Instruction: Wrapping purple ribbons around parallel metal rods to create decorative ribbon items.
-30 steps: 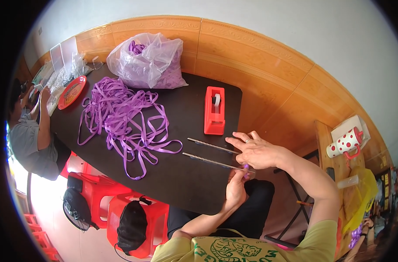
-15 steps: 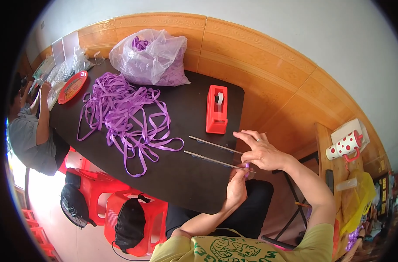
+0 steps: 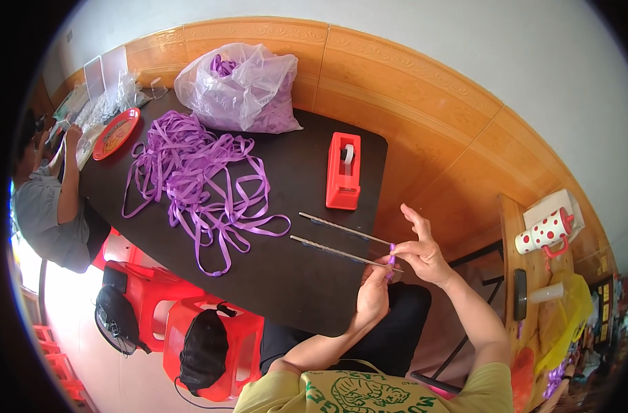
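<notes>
Two thin metal rods lie side by side and jut past the table's right edge, a far rod (image 3: 341, 227) and a near rod (image 3: 335, 250). A short piece of purple ribbon (image 3: 392, 253) spans their right ends. My left hand (image 3: 374, 294) is closed at the near rod's end, thumb and fingers pinching the ribbon's lower part. At the far rod's end my right hand (image 3: 426, 257) pinches the ribbon between thumb and forefinger, its other fingers raised. Left of the rods lies a tangled heap of purple ribbon (image 3: 190, 165) with loose loops.
A red tape dispenser (image 3: 343, 179) stands beyond the rods on the dark table (image 3: 293, 303). Behind the heap sits a clear plastic bag (image 3: 238, 96) of purple ribbon. A red plate (image 3: 117, 133) and a co-worker (image 3: 52, 213) are at left; red stools (image 3: 242, 344) stand below.
My right hand has turned and drawn slightly toward me and to the right, its fingers lifting. More of the ribbon across the rod ends shows now. My left hand stays in place.
</notes>
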A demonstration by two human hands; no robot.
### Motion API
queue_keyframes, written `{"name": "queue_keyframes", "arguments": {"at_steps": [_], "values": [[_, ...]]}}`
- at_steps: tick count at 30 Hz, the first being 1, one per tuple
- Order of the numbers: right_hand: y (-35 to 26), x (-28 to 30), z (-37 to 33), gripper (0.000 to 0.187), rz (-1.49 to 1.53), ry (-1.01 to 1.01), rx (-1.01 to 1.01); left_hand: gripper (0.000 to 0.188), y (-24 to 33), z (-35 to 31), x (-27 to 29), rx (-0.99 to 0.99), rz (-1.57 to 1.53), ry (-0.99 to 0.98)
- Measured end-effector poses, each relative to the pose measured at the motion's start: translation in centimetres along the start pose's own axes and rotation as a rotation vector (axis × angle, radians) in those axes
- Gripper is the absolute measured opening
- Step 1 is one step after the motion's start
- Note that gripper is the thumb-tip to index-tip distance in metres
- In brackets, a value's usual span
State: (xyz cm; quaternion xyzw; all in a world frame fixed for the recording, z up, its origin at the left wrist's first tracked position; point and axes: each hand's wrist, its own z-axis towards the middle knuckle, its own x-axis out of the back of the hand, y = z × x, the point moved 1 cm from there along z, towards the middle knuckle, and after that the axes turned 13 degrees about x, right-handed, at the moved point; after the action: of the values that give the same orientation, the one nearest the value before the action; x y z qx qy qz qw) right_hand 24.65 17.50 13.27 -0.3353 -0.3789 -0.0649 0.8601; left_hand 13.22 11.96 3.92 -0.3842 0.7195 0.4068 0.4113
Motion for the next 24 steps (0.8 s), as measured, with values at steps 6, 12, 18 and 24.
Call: {"name": "queue_keyframes", "arguments": {"at_steps": [6, 12, 18, 24], "values": [[-1.2, 1.1, 0.6, 0.006, -0.043, 0.153, -0.087, 0.015, 0.2, -0.2, -0.2, 0.033, 0.023, 0.027], [-2.4, 0.9, 1.6, 0.011, -0.366, -0.128, 0.159, 0.014, 0.3, -0.4, -0.8, -0.029, -0.007, 0.028], [-2.7, 0.9, 2.4, 0.013, -0.469, -0.276, 0.22, 0.01, -0.2, 0.1, 0.3, 0.002, -0.031, 0.026], [-2.5, 1.4, 2.2, 0.011, -0.457, -0.194, 0.216, 0.01, -0.2, 0.1, 0.1, -0.007, -0.022, 0.027]]}}
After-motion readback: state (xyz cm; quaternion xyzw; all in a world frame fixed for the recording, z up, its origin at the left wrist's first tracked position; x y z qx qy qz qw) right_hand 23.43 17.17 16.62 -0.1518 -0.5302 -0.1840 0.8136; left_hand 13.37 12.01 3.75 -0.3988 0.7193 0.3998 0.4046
